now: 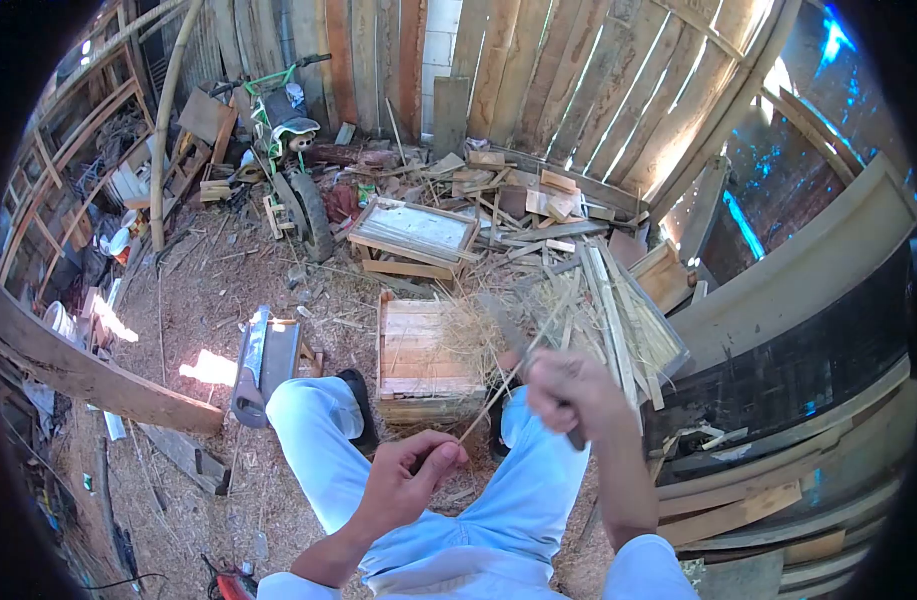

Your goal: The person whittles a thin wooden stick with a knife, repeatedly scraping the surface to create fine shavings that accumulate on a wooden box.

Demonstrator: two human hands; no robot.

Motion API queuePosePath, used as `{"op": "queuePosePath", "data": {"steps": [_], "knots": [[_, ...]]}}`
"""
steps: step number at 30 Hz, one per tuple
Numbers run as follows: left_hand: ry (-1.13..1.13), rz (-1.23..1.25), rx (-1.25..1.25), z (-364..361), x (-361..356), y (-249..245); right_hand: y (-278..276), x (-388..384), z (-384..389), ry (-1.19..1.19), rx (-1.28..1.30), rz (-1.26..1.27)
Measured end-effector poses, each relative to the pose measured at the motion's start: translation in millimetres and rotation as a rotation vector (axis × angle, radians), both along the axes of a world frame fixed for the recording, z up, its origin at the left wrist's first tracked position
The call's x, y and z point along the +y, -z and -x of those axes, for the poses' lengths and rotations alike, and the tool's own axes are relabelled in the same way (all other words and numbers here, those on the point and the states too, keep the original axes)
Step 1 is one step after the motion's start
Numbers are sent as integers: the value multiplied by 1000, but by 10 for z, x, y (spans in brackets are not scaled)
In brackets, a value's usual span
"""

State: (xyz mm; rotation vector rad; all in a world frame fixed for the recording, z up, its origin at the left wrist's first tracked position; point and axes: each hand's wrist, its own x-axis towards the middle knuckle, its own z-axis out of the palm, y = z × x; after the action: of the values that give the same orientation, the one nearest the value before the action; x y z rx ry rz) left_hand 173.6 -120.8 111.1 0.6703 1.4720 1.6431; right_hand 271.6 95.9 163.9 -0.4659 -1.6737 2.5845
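Note:
My left hand (pixel 413 475) is closed, pinching the near end of a thin wooden stick (pixel 488 408) between thumb and fingers. The stick slants up and away to the right, above my knees. My right hand (pixel 575 393) wraps round the handle of a large knife, blurred by motion. Its broad grey blade (pixel 505 325) points forward and left, crossing the stick near its far part. Beyond my knees stands a wooden crate (pixel 430 345), with straw-like shavings (pixel 468 335) heaped on its right side.
A handsaw (pixel 250 375) rests on a small bench (pixel 280 355) by my left knee. Long wood strips (pixel 618 320) lie to the right. Further off are a framed panel (pixel 413 232), scrap wood (pixel 548 200) and a small green bike (pixel 293 150). A beam (pixel 108 370) juts in from the left.

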Motion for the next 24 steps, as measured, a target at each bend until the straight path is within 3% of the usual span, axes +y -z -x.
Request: {"op": "queuePosePath", "data": {"steps": [3, 12, 14, 21, 23, 24], "knots": [[14, -26, -41, 28, 45, -16, 62, -280, 40, -309, -87, 83], [15, 11, -26, 46, 27, -103, -27, -87, 122, -288, -142, 26], [4, -5, -53, 63, -13, -24, -52, 38, 126, -139, -89, 55], [-6, 6, -69, 74, -91, 5, -67, 243, 152, -118, -103, -65], [-8, 41, -50, 104, -193, 34, -20, 530, 134, 180, 9, -1], [-15, 42, -44, 133, -214, 25, 15, 576, 141, 174, 15, 1]]}}
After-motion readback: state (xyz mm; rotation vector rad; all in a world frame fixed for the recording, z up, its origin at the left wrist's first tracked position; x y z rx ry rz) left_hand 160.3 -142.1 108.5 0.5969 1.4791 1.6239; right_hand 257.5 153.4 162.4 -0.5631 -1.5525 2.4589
